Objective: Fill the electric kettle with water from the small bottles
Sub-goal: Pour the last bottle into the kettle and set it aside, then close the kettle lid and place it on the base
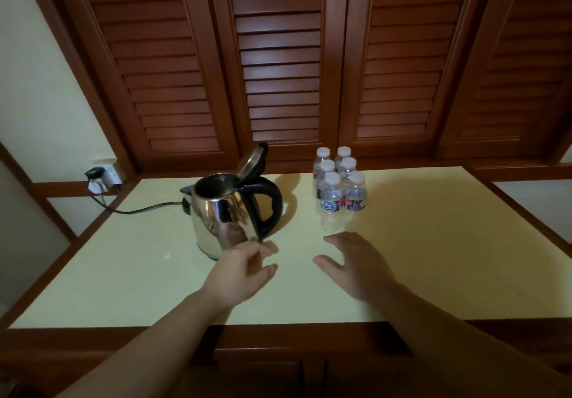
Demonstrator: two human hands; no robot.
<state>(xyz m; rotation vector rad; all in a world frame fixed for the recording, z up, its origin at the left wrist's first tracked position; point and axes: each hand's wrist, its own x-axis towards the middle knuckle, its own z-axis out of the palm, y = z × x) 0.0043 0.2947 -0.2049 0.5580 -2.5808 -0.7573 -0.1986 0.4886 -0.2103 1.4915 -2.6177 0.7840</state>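
A shiny steel electric kettle (221,216) with a black handle stands on the pale yellow table (418,258), left of centre, its lid tipped up and open. To its right, several small water bottles (339,182) with white caps stand clustered together, all capped. My left hand (244,269) hovers just in front of the kettle's base, fingers loosely curled and holding nothing. My right hand (356,263) is spread flat over the table a little in front of the bottles, touching none of them.
The kettle's black cord (139,210) runs left across the table to a plug in a wall socket (100,179). Brown louvred shutters (278,73) rise behind the table. A wooden rim frames the tabletop, with cabinet doors below the front edge.
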